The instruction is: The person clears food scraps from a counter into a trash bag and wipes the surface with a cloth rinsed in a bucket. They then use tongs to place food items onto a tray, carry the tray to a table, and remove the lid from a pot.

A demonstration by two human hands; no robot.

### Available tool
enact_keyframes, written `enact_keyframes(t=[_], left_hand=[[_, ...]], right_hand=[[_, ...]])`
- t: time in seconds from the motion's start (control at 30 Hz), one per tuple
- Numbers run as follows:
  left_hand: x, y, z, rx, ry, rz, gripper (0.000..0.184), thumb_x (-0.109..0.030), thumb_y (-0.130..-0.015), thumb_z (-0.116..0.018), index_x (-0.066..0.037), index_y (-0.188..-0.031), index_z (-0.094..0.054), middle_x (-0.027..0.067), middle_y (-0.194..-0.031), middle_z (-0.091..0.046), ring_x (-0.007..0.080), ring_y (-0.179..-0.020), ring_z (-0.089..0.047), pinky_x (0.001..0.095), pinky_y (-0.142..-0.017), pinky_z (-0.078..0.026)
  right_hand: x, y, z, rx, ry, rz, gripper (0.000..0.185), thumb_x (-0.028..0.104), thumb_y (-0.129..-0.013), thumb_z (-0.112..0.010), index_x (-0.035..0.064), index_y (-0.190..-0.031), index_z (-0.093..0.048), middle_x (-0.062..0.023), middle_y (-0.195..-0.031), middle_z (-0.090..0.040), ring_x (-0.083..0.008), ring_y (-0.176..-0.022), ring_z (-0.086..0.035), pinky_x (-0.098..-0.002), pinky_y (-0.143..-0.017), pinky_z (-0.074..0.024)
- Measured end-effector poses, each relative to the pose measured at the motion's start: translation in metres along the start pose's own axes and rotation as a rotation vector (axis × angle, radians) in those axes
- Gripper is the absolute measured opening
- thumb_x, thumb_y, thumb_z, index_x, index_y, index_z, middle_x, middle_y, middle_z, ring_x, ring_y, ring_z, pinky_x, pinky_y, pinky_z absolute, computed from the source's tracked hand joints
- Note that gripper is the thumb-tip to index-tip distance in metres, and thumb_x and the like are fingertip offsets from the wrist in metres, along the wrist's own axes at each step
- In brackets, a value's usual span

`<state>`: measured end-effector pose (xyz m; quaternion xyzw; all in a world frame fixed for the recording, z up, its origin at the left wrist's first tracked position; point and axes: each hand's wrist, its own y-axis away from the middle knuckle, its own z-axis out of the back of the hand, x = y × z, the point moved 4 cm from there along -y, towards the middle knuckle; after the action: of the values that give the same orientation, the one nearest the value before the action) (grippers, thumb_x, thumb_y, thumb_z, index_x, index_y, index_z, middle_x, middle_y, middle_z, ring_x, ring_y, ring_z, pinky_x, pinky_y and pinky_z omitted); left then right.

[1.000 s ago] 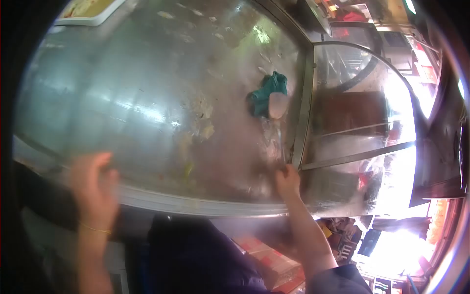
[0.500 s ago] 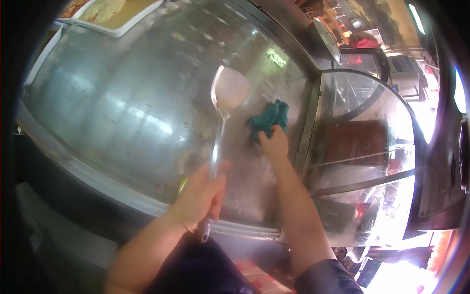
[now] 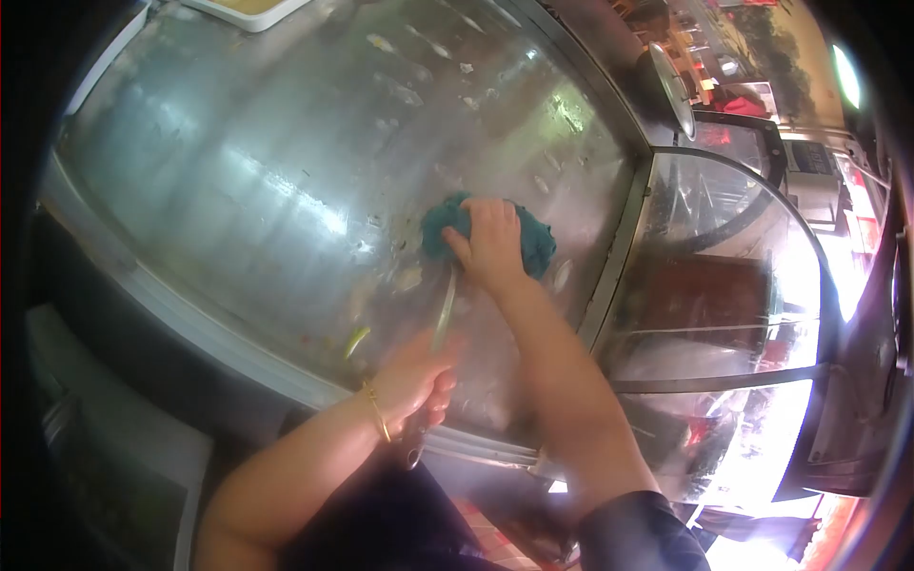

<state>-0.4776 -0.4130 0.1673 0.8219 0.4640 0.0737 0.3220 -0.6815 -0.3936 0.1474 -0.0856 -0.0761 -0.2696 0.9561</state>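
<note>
Teal cloth (image 3: pixel 539 246) under the right hand (image 3: pixel 492 246)

Head view: palm down, thumb apart, that hand holds the bunched cloth over the right half of the steel surface (image 3: pixel 238 247), arm stretched forward. Nearer the body, the left hand (image 3: pixel 419 376) wraps a metal handle (image 3: pixel 444 309), apparently steadying it; the cloth hides its far end.

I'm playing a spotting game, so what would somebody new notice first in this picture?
Probably the teal cloth near the picture's middle, bright against the shiny metal surface, with the right hand on top. Next might be the left hand below it, wrapped around a thin handle, and the gold-coloured bracelet on that wrist.
</note>
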Motion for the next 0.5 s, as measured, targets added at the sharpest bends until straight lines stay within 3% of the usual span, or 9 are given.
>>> enact_keyframes(t=[0.23, 0.33, 0.43, 0.5], left_hand=[[0.006, -0.004, 0.0, -0.025, 0.026, -0.057, 0.04, -0.029, -0.095, -0.052, -0.014, -0.13, -0.04, -0.0017, -0.068, -0.042, 0.0072, -0.045, -0.037, 0.0258, -0.04, -0.034], [0.006, -0.001, -0.001, -0.002, 0.016, -0.061, 0.04, -0.027, -0.095, -0.053, -0.013, -0.13, -0.039, -0.0015, -0.068, -0.042, 0.007, -0.045, -0.038, 0.0252, -0.041, -0.035], [0.009, -0.002, -0.001, -0.018, -0.008, -0.065, 0.039, -0.026, -0.095, -0.052, -0.014, -0.131, -0.039, -0.0013, -0.068, -0.042, 0.0068, -0.046, -0.038, 0.0254, -0.041, -0.036], [0.002, 0.007, -0.01, -0.029, -0.04, -0.069, 0.039, -0.025, -0.096, -0.051, -0.014, -0.131, -0.039, -0.0013, -0.068, -0.042, 0.0066, -0.046, -0.038, 0.0253, -0.041, -0.036]], right_hand=[[-0.01, -0.009, 0.0, -0.224, 0.059, -0.163, 0.036, 0.028, -0.076, -0.071, 0.0071, -0.101, -0.056, -0.014, -0.099, -0.056, -0.0345, -0.094, -0.052, -0.0446, -0.078, -0.0417], [0.016, 0.023, 0.0, 0.119, 0.025, -0.121, 0.032, 0.031, -0.078, -0.067, 0.0062, -0.093, -0.055, -0.016, -0.09, -0.055, -0.035, -0.086, -0.053, -0.0444, -0.073, -0.0418], [0.006, 0.012, 0.0, 0.059, 0.077, -0.031, 0.033, 0.032, -0.079, -0.067, 0.0058, -0.095, -0.056, -0.0162, -0.092, -0.055, -0.035, -0.088, -0.054, -0.0451, -0.074, -0.0428], [-0.013, -0.009, -0.003, 0.001, 0.147, -0.096, 0.034, 0.034, -0.08, -0.065, 0.0053, -0.097, -0.057, -0.0169, -0.095, -0.057, -0.0358, -0.091, -0.054, -0.0452, -0.076, -0.0439]])
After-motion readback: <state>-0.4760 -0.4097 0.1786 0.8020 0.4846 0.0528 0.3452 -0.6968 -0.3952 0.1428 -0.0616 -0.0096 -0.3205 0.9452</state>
